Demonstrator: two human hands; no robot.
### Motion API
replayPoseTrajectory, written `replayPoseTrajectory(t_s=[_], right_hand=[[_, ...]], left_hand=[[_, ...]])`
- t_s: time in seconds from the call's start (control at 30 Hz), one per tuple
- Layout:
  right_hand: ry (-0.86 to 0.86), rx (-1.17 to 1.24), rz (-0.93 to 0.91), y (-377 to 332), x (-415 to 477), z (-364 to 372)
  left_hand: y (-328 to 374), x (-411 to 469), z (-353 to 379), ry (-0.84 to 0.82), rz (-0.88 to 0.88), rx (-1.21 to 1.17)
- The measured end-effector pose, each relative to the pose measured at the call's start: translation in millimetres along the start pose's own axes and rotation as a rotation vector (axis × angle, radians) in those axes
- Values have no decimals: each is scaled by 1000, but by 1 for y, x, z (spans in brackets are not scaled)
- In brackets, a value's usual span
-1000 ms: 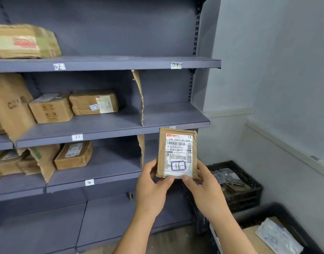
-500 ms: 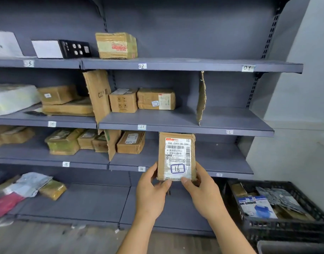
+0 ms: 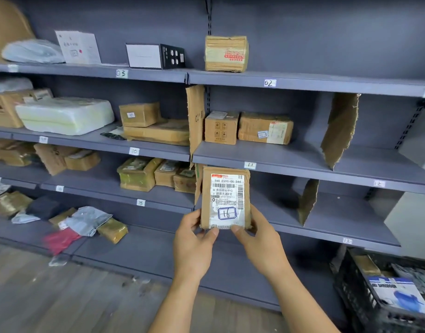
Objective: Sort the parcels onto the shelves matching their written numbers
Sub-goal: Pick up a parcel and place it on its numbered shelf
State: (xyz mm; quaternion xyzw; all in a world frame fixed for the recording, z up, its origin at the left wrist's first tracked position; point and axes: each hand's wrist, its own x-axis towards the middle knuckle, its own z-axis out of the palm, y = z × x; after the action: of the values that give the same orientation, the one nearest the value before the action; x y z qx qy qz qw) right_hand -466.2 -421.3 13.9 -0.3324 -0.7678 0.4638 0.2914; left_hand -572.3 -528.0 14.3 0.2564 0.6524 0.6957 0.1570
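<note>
I hold a small brown cardboard parcel (image 3: 226,197) upright in front of the shelves, its white shipping label facing me with "16" handwritten in a blue box. My left hand (image 3: 193,243) pinches its lower left corner and my right hand (image 3: 263,241) pinches its lower right corner. Behind it stands the grey shelving (image 3: 291,162) with number tags: 03 (image 3: 121,73), 02 (image 3: 270,83), 10 (image 3: 134,151), 11 (image 3: 250,165), 12 (image 3: 379,183), 15 (image 3: 140,202) and 13 (image 3: 347,241). No tag reading 16 is legible.
Cardboard dividers (image 3: 340,128) split the shelf bays. Boxes and bagged parcels fill the left and middle bays. Loose soft parcels (image 3: 86,221) lie on the bottom shelf at left. A black crate (image 3: 351,292) of parcels sits on the floor at the lower right.
The view has swung left along the shelving, bringing bays 03, 10 and 15 into sight. Both hands keep the same hold on the parcel.
</note>
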Motion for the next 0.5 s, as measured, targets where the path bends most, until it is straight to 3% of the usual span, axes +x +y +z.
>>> replayPoseTrajectory(t_s=[0.5], right_hand=[[-126,-14,9,-25,30,109]], left_hand=[[-28,44,-98,140,-51,32]])
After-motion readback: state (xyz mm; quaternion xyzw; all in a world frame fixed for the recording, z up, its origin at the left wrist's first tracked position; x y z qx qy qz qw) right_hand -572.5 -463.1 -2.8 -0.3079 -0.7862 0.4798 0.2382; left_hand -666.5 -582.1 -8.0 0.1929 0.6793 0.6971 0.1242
